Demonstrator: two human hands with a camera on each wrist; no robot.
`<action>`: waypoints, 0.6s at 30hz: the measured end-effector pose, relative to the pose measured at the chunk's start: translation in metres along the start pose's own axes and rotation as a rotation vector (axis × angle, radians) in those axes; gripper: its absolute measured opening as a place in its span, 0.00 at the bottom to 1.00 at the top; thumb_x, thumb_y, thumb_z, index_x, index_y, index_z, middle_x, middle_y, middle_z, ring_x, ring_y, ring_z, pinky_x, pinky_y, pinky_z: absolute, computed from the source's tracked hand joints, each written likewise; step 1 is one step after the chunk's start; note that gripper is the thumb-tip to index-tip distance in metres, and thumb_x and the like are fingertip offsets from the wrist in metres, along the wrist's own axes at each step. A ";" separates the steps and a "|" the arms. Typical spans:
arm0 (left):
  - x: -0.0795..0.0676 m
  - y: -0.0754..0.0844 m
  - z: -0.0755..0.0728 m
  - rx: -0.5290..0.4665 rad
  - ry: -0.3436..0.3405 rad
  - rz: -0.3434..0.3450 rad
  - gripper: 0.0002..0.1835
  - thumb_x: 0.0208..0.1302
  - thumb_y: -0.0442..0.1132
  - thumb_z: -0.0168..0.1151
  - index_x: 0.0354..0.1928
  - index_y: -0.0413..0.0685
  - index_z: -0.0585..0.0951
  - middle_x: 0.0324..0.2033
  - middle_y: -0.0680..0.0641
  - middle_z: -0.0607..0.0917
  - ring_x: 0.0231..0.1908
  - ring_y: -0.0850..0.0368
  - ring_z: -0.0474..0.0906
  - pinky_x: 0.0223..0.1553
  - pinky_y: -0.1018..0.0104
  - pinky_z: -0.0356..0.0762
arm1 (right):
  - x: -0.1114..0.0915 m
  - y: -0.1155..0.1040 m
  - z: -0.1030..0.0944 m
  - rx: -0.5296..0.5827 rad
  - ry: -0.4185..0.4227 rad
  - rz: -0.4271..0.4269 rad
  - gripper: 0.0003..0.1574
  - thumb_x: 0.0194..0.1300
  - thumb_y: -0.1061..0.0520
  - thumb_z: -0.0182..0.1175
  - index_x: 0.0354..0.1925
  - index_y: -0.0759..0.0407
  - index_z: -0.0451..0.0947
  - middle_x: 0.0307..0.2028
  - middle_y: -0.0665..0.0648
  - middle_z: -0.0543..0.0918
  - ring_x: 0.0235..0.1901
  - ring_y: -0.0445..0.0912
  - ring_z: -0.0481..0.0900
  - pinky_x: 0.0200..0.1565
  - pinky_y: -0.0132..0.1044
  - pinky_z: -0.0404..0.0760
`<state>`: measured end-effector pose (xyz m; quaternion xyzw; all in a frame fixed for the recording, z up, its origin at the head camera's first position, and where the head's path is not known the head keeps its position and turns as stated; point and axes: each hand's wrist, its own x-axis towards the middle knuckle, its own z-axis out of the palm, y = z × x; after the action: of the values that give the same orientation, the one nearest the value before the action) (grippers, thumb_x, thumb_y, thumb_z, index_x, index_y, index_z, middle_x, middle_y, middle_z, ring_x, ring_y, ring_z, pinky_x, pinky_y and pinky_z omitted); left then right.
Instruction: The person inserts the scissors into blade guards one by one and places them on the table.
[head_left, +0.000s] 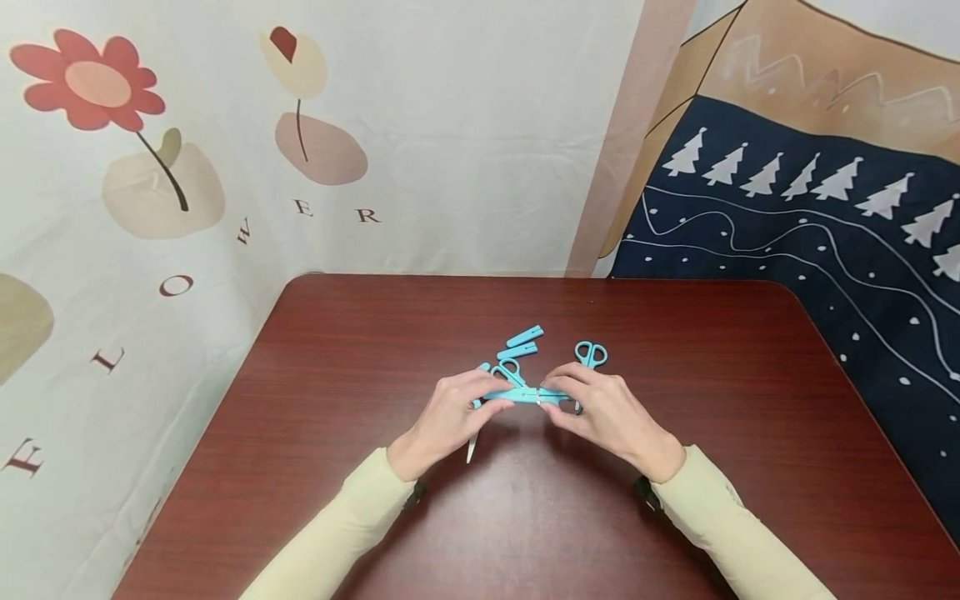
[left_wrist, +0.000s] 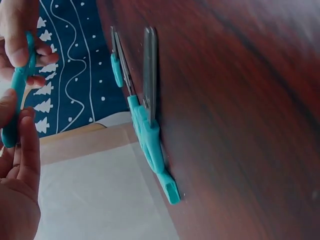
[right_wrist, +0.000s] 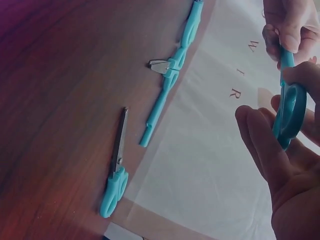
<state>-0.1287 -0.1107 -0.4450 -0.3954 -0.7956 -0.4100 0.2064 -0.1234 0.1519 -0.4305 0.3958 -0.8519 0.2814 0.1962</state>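
Above the table, both hands hold one pair of turquoise scissors point(right_wrist: 296, 115) whose blades are covered by a matching turquoise sheath point(head_left: 525, 395). My left hand point(head_left: 446, 410) pinches the sheathed end between thumb and fingers. At the other end my right hand point(head_left: 606, 410) grips the looped handle, which the right wrist view shows best. Just beyond the hands, another pair of scissors point(head_left: 511, 369) lies with its handle loops showing. One more pair has its pale blade point(head_left: 472, 448) pointing toward me, partly hidden under the left hand.
Two loose turquoise sheaths point(head_left: 525, 336) lie side by side farther back on the dark red-brown table point(head_left: 360, 333). Uncovered scissors point(right_wrist: 115, 187) lie beyond the right hand, blades partly hidden in the head view. Printed cloths point(head_left: 465, 167) hang behind the table.
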 end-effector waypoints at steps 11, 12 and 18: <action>0.003 -0.001 0.004 -0.047 0.032 0.012 0.15 0.52 0.27 0.79 0.43 0.41 0.90 0.36 0.49 0.88 0.28 0.60 0.78 0.25 0.68 0.75 | 0.006 0.001 0.001 0.004 0.020 -0.048 0.19 0.54 0.60 0.79 0.44 0.61 0.87 0.42 0.53 0.87 0.36 0.42 0.87 0.35 0.33 0.86; 0.003 -0.001 0.005 -0.041 0.036 0.015 0.15 0.52 0.27 0.79 0.43 0.41 0.90 0.36 0.49 0.88 0.28 0.60 0.78 0.25 0.69 0.74 | 0.006 0.001 0.001 0.003 0.025 -0.051 0.18 0.54 0.60 0.79 0.44 0.61 0.87 0.42 0.53 0.87 0.36 0.42 0.87 0.35 0.33 0.86; 0.005 -0.001 0.005 -0.030 0.037 0.009 0.15 0.51 0.27 0.80 0.43 0.42 0.90 0.36 0.49 0.88 0.26 0.58 0.75 0.25 0.74 0.69 | 0.006 0.003 0.004 -0.012 0.044 -0.061 0.18 0.55 0.59 0.79 0.44 0.60 0.87 0.42 0.52 0.87 0.35 0.41 0.86 0.34 0.34 0.85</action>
<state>-0.1327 -0.1050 -0.4453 -0.3943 -0.7837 -0.4280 0.2171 -0.1296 0.1472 -0.4312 0.4140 -0.8365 0.2788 0.2259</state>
